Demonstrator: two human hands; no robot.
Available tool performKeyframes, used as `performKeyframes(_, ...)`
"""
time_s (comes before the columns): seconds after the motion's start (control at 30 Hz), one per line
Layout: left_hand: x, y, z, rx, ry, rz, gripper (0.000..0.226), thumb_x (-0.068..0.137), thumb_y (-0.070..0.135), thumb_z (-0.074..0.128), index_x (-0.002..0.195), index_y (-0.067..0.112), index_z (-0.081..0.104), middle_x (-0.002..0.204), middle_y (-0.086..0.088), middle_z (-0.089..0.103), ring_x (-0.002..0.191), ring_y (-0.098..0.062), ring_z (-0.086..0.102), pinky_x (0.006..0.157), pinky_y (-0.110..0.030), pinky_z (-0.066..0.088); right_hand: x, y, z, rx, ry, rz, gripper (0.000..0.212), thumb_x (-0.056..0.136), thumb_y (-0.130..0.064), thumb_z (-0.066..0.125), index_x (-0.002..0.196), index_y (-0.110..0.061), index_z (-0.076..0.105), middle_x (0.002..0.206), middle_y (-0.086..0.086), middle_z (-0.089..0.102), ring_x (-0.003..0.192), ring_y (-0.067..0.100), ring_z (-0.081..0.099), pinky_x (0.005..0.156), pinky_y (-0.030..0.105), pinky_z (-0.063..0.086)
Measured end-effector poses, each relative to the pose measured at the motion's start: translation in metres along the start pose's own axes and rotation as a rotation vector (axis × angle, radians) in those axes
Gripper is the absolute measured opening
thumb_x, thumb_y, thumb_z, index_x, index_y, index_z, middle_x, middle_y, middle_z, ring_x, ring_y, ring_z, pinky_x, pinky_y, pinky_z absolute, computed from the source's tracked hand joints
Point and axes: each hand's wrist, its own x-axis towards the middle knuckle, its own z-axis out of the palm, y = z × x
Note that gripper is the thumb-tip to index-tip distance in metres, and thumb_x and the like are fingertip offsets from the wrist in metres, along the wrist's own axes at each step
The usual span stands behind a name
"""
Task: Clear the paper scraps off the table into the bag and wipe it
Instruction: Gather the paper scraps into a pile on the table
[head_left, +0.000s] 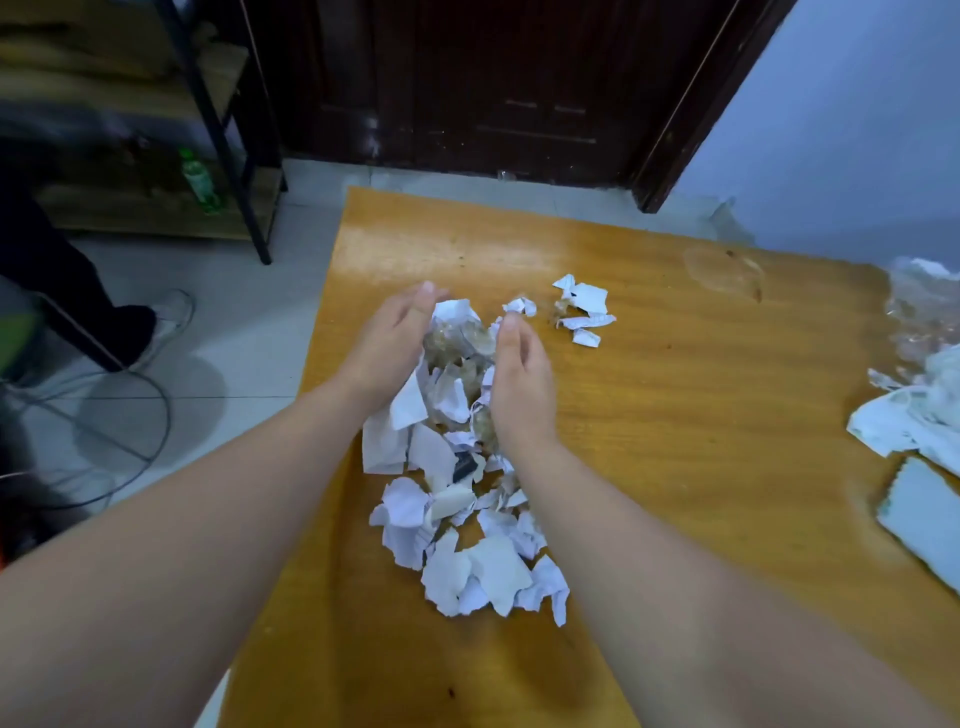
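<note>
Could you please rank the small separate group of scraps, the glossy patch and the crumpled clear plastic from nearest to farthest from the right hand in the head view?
1. small separate group of scraps, just beyond the right hand.
2. glossy patch, farther right on the table.
3. crumpled clear plastic, at the table's right edge.

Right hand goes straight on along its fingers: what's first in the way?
Likely the small paper scrap just beyond the right hand, then bare table. Height is unclear, so it could pass over.
</note>
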Motion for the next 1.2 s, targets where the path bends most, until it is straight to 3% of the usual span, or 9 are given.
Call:
performKeyframes(0.17,-0.003,-0.004,-0.015,0.099,0.045,0.025,0.053,0.102,0.048,0.021,0.142,0.024,0.046,0.156,0.009,0.029,0.143,-0.007,0.023,0.109,-0.023,0.019,0.010,-0.008,-0.015,-0.073,0.082,-0.055,0.050,0.097,-0.049,0.029,0.133,-0.020,0.048,0.124,-0.006,0.056,0.109,0.007,0.049,0.095,0.029,0.041)
performKeyframes(0.3,-0.010,-0.009,-0.018,0.094,0.101,0.021,0.051,0.103,0.044,0.024,0.147,0.022,0.038,0.152,0.005,0.038,0.142,-0.011,0.030,0.108,-0.024,0.023,0.043,-0.006,-0.041,-0.156,0.246,-0.022,0.044,0.100,-0.043,0.025,0.114,-0.017,0.057,0.102,-0.006,0.058,0.099,0.017,0.052,0.079,0.023,0.033)
performKeyframes(0.37,-0.013,-0.010,-0.016,0.123,0.166,0.051,0.049,0.103,0.041,0.025,0.145,0.020,0.040,0.150,0.004,0.042,0.140,-0.011,0.033,0.106,-0.023,0.025,0.063,-0.004,-0.051,-0.201,0.252,-0.024,0.058,0.095,-0.054,0.020,0.123,-0.017,0.054,0.122,0.001,0.059,0.118,0.022,0.049,0.097,0.032,0.036)
performKeyframes(0.47,-0.013,-0.010,-0.015,0.121,0.221,0.042,0.048,0.103,0.040,0.027,0.144,0.019,0.042,0.148,0.003,0.044,0.138,-0.012,0.036,0.103,-0.021,0.025,0.088,0.001,-0.063,-0.352,0.180,-0.044,0.063,0.094,-0.056,0.017,0.142,-0.021,0.039,0.151,0.004,0.035,0.143,0.019,0.023,0.117,0.040,0.016)
performKeyframes(0.53,-0.011,-0.012,-0.016,0.149,0.214,0.036,0.048,0.103,0.040,0.028,0.144,0.019,0.042,0.148,0.003,0.044,0.138,-0.012,0.036,0.102,-0.020,0.025,0.099,0.005,-0.065,-0.391,0.119,-0.030,0.058,0.098,-0.050,0.018,0.147,-0.022,0.029,0.156,0.001,0.023,0.146,0.015,0.012,0.119,0.036,0.008)
performKeyframes(0.67,-0.008,-0.016,-0.019,0.298,0.119,0.070,0.048,0.102,0.041,0.032,0.144,0.020,0.043,0.150,0.003,0.042,0.140,-0.012,0.034,0.103,-0.019,0.022,0.101,0.006,-0.049,-0.360,0.052,0.043,0.071,0.088,-0.066,0.015,0.146,-0.028,0.028,0.155,0.001,0.027,0.143,0.021,0.025,0.118,0.044,0.016)
performKeyframes(0.8,-0.009,-0.013,-0.019,0.293,0.115,0.052,0.049,0.102,0.042,0.031,0.146,0.022,0.040,0.153,0.003,0.037,0.142,-0.011,0.029,0.105,-0.018,0.018,0.090,0.001,-0.028,-0.412,0.009,-0.027,0.053,0.101,-0.043,0.015,0.147,-0.020,0.029,0.155,0.000,0.026,0.146,0.018,0.013,0.117,0.035,0.000)
performKeyframes(1.03,-0.010,-0.012,-0.018,0.357,0.064,0.067,0.054,0.101,0.045,0.032,0.149,0.022,0.032,0.158,0.002,0.028,0.146,-0.012,0.021,0.110,-0.022,0.016,0.062,-0.015,0.011,-0.299,-0.097,-0.053,0.052,0.101,-0.043,0.022,0.124,-0.012,0.057,0.126,0.008,0.059,0.120,0.023,0.051,0.104,0.039,0.037)
performKeyframes(1.2,-0.011,-0.011,-0.016,0.323,0.100,0.050,0.055,0.101,0.044,0.034,0.151,0.021,0.028,0.152,0.000,0.036,0.137,-0.011,0.034,0.098,-0.017,0.021,0.052,-0.026,0.005,-0.204,-0.065,-0.097,0.048,0.101,-0.043,0.026,0.118,-0.013,0.060,0.110,0.002,0.063,0.101,0.015,0.054,0.093,0.033,0.041)
